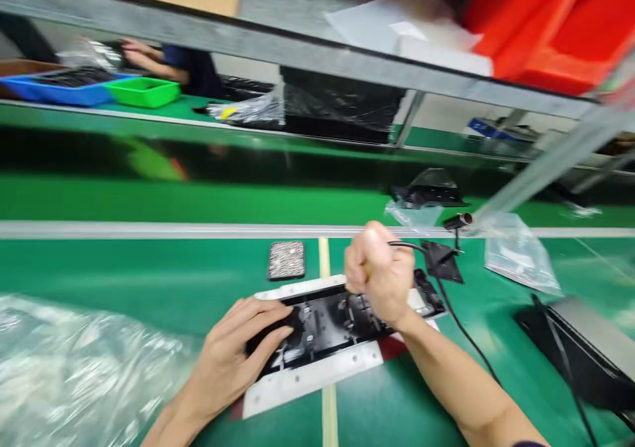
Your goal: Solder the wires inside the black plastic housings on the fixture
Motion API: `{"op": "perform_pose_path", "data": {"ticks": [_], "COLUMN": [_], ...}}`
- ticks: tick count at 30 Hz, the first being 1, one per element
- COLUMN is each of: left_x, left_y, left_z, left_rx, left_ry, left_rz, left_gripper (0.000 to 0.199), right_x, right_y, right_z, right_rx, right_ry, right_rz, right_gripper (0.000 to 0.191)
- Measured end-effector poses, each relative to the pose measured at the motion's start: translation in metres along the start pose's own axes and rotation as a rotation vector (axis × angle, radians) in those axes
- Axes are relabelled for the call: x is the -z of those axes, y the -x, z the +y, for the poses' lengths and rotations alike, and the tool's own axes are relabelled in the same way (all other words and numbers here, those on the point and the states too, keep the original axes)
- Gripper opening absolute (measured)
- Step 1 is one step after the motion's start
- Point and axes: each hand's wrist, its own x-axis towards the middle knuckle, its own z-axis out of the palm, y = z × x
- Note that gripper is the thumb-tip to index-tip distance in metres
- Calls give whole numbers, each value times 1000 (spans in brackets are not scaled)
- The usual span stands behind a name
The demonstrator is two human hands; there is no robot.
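A long black plastic part (325,321) with small metal fittings lies in a white fixture (312,377) with dark red edges, set at a slant on the green bench. My left hand (238,354) is at its left end, fingers and thumb pressed around the black part. Over the right half, my right hand (380,272) is closed in a fist, thumb on top. A black cable (464,331) runs up beside this fist; what the fist holds is hidden. Just behind the fixture sits a small square dish (286,260) of tiny metallic pieces, probably screws.
Clear plastic wrap (84,374) covers the bench at left. On the right are a black-and-grey device (580,348), a plastic bag (520,252) and a slanting metal post (540,169). A shelf edge (297,43) crosses overhead. Beyond the bench, a co-worker's hands (141,53) show near bins (143,92).
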Motion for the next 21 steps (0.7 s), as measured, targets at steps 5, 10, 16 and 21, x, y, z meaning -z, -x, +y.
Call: {"op": "perform_pose_path", "data": {"ticks": [5, 10, 16, 21], "left_x": [1, -1, -3, -5], "left_y": [-14, -20, -24, -24], "left_z": [23, 33, 35, 34], "left_rx": [118, 100, 101, 100], "left_ry": [20, 64, 57, 52], "left_rz": [-51, -45, -27, -27], "left_gripper": [20, 20, 18, 18], "right_x": [4, 4, 6, 7], "right_y": [-6, -8, -10, -9], "right_z": [-8, -17, -22, -23], "right_rx": [149, 146, 104, 119], "right_ry": [-36, -28, -23, -43], "right_rz": [-31, -37, -12, -23], "right_gripper": [39, 38, 39, 38]}}
